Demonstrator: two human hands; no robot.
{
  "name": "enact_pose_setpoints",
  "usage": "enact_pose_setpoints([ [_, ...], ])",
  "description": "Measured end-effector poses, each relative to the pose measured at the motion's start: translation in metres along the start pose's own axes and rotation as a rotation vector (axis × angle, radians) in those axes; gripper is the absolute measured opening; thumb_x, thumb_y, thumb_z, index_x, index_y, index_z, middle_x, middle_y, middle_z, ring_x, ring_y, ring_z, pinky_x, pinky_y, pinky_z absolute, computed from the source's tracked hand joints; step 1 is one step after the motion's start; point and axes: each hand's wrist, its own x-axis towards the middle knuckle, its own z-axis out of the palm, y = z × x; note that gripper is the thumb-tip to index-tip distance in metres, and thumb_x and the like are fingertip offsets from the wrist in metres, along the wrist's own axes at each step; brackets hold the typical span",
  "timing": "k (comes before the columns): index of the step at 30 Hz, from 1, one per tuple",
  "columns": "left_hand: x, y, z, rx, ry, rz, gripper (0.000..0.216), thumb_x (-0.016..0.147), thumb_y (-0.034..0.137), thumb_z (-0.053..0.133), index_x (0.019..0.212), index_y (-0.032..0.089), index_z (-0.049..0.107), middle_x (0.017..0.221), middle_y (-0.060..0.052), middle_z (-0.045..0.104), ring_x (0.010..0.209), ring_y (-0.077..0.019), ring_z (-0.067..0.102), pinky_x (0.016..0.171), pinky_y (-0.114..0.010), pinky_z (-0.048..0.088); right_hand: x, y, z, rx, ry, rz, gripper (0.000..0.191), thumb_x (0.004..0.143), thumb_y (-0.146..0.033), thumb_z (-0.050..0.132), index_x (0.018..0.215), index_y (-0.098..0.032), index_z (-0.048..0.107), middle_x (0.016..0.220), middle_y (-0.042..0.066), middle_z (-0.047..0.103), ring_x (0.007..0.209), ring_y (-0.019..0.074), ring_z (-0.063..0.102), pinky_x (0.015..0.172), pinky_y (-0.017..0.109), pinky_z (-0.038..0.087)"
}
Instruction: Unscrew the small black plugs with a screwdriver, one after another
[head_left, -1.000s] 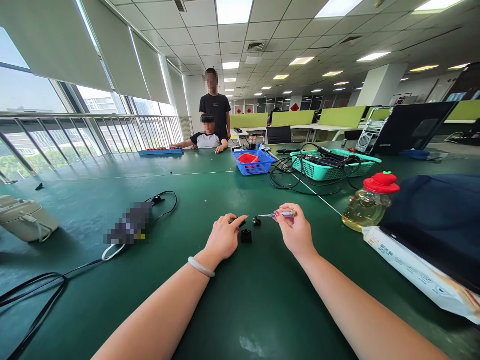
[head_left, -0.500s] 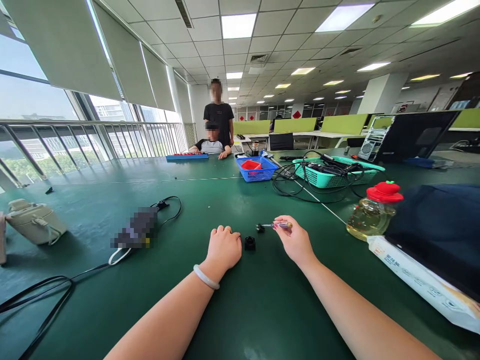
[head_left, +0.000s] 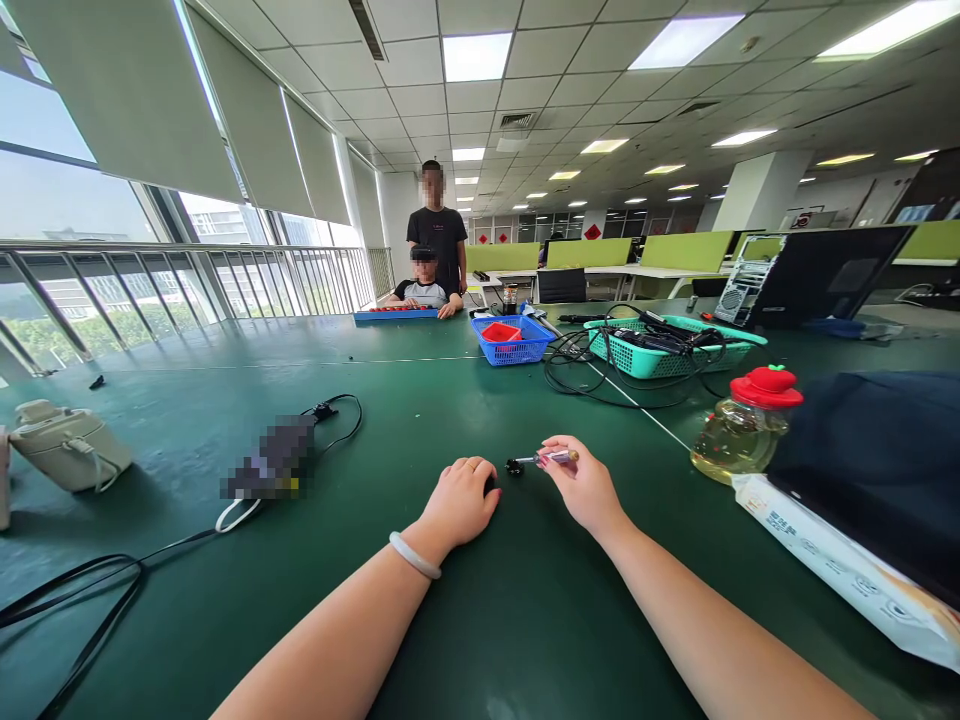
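Observation:
Over the green table, my right hand (head_left: pixel 589 485) pinches a screwdriver (head_left: pixel 562 457) with a light handle and a metal shaft pointing left. At the shaft's tip is a small black part (head_left: pixel 514 467); whether it is fixed to the tip I cannot tell. My left hand (head_left: pixel 459 500), with a pale bangle on the wrist, is closed around a small black block (head_left: pixel 490 484). Only a dark edge of it shows between thumb and forefinger. The left hand lies low, just left of the black part.
Left are a blurred dark device (head_left: pixel 274 455) with cables and a beige case (head_left: pixel 71 445). Ahead are a blue basket (head_left: pixel 514 350) and a green basket (head_left: pixel 645 362) of cables. A red-lidded bottle (head_left: pixel 742 425) and wipes pack (head_left: pixel 840 570) lie right. Two people are beyond the table.
My left hand has moved slightly right and closed over the black block, which stood uncovered beside it. The screwdriver and the black part at its tip have shifted slightly left and nearer.

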Motion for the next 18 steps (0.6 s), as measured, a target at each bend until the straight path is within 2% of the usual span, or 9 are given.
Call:
enact_pose_setpoints([
  [4,0.0,-0.004,-0.005,0.007,0.021,-0.128,0.033,0.087,0.025,0.049,0.119,0.022,0.058,0.124,-0.009,0.064,0.122,-0.0272,0.052,0.104,-0.046,0.041,-0.002,-0.004,0.001,0.085,-0.05,0.006,0.03,0.075,-0.044,0.07,0.096,-0.024,0.064,0.092,0.006,0.073,0.084,0.0239,0.072,0.087,0.043,0.058],
  [7,-0.002,-0.006,-0.004,-0.022,-0.006,-0.071,0.052,0.084,0.028,0.053,0.136,0.026,0.05,0.137,-0.007,0.059,0.13,-0.0283,0.045,0.108,-0.049,0.036,-0.003,-0.006,0.002,0.182,-0.068,0.026,0.036,0.072,-0.046,0.074,0.097,-0.023,0.063,0.089,0.005,0.072,0.078,0.022,0.072,0.082,0.041,0.059],
  [9,-0.002,-0.006,-0.002,-0.036,-0.038,-0.004,0.058,0.083,0.031,0.055,0.141,0.029,0.046,0.141,-0.005,0.056,0.133,-0.0287,0.042,0.11,-0.05,0.035,-0.003,-0.007,0.001,0.24,-0.022,0.036,0.04,0.071,-0.049,0.076,0.097,-0.022,0.062,0.085,0.004,0.071,0.072,0.0205,0.071,0.077,0.039,0.06],
  [13,-0.002,-0.006,0.0,-0.063,-0.072,0.098,0.051,0.087,0.036,0.055,0.138,0.033,0.05,0.14,-0.003,0.057,0.13,-0.0285,0.044,0.109,-0.051,0.035,0.001,-0.007,-0.005,0.331,0.147,0.045,0.043,0.07,-0.05,0.077,0.097,-0.021,0.061,0.076,0.002,0.07,0.063,0.0174,0.068,0.067,0.035,0.059],
  [18,0.0,-0.007,-0.001,-0.087,-0.079,0.087,0.034,0.092,0.039,0.053,0.124,0.032,0.059,0.129,-0.004,0.062,0.125,-0.0278,0.048,0.106,-0.051,0.038,0.006,-0.007,-0.009,0.39,0.255,0.093,0.041,0.067,-0.047,0.079,0.092,-0.02,0.06,0.07,0.0,0.069,0.056,0.0157,0.066,0.059,0.032,0.056],
])
